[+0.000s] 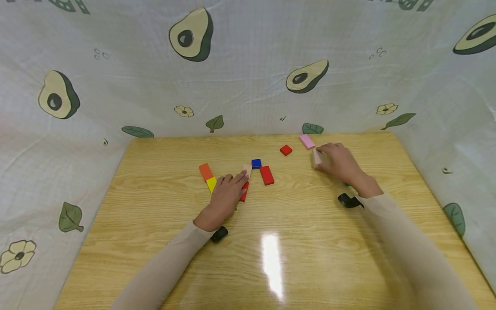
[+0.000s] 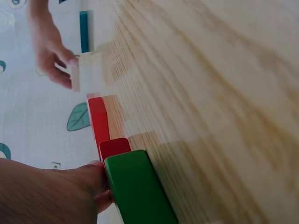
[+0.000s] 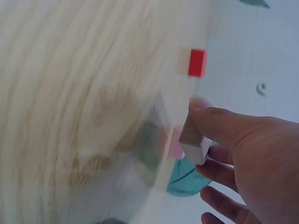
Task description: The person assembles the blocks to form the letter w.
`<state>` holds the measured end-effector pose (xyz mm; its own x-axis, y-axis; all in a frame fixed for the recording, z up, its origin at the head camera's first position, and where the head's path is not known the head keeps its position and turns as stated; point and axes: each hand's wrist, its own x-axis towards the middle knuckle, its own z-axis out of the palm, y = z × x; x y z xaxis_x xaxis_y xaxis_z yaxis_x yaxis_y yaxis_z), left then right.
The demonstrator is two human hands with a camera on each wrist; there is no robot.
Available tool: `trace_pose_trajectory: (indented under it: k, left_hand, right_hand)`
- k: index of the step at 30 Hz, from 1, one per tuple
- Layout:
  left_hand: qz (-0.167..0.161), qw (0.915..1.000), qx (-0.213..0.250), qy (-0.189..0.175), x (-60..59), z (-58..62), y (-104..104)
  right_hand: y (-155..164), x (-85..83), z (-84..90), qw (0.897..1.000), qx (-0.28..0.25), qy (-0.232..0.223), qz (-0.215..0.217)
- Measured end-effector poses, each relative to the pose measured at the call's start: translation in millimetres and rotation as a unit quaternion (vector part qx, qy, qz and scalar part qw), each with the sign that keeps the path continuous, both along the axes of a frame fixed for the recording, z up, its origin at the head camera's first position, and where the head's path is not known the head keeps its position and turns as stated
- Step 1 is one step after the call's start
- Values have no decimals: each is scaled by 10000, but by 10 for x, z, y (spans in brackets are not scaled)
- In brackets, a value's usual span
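Observed from where I stood: the right hand [image 1: 341, 162] held a pale, bare-wood-coloured rectangular block [image 1: 316, 159] pinched between thumb and fingers, over the far right part of the wood-grain counter [image 1: 310, 241]; whether its base touched the surface, I could not tell. The left hand [image 1: 226, 193] lay over a second pale, narrow block [image 1: 248, 168] and a glossy red oblong block [image 1: 243, 198], fingers reaching forward on top; whether they pinched either one was unclear. A glossy green rectangular block [image 2: 138, 186] stood near the left thumb. Risks, in my judgement: the right-hand grip was at the fingertips, so a smooth face could have slipped or turned; the flat pink rectangular block [image 1: 307, 141] lay just beside it and could have been knocked by a slight overreach. The teal bar [image 2: 84, 31] near the right wrist was exposed to a sweep of the black wrist-worn device [image 1: 350, 201]. On the left, a sideways shift of the fingers could have pushed the small blue block [image 1: 256, 163] against the separate red rectangular block [image 1: 267, 175], or parted the yellow block [image 1: 211, 184] from the flat orange block [image 1: 206, 172]. Labels: no brand or wording legible on any block; the pale backing cloth [image 1: 248, 94] bore printed avocados, leaves and flowers, and its cut-off green marks at the top, possibly lettering, could not be read.
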<state>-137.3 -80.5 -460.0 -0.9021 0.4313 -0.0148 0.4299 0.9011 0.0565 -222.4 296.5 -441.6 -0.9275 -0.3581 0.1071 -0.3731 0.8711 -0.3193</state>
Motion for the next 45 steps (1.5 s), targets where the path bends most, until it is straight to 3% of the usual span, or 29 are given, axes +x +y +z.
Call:
trace_pose_trajectory:
  k: [7, 21, 31, 45]
  left_hand:
    - [11, 10000, 58, -60, -5, 5, -5]
    - [28, 9999, 69, -67, -7, -5, -16]
    - [69, 9993, 193, -327, -54, 2, -34]
    - [-81, 9914, 1185, -553, -105, -53, -113]
  right_hand:
    - [-248, 274, 55, 9996, -22, 2, 269]
    - [-739, 688, -85, 9943, 75, 250, 1037]
    - [-978, 787, -128, 9930, 25, 195, 1166]
    - [-1140, 859, -169, 9920, 32, 105, 1261]
